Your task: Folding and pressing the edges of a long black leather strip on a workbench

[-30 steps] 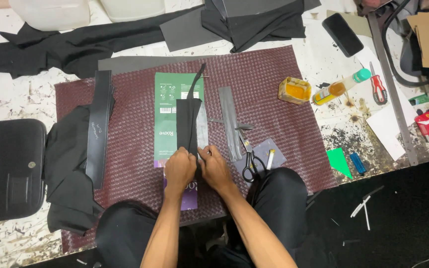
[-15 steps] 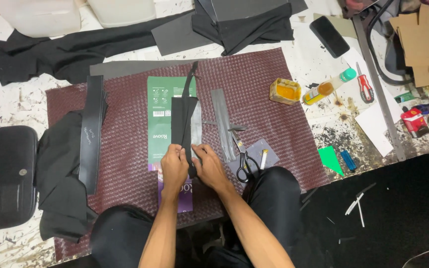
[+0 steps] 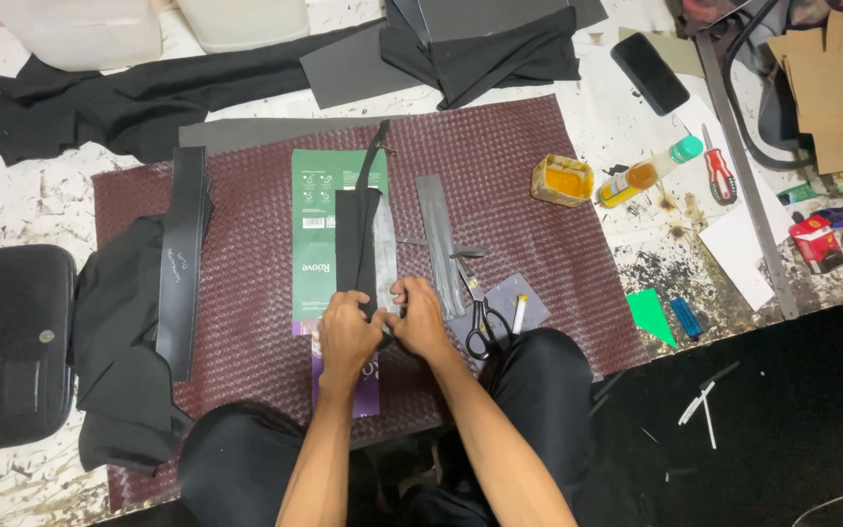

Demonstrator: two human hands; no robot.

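Both hands meet at the near end of a long black fabric strip (image 3: 356, 239); the left hand (image 3: 346, 337) pinches that end in a closed grip, and the right hand (image 3: 420, 322) grips the same end from the other side; the strip lies lengthwise on a green and purple printed card sheet (image 3: 314, 220), which rests on a dark red woven-textured mat (image 3: 539, 254); black-handled scissors (image 3: 480, 317) lie just right of the right hand, beside a grey flat strip (image 3: 438, 234).
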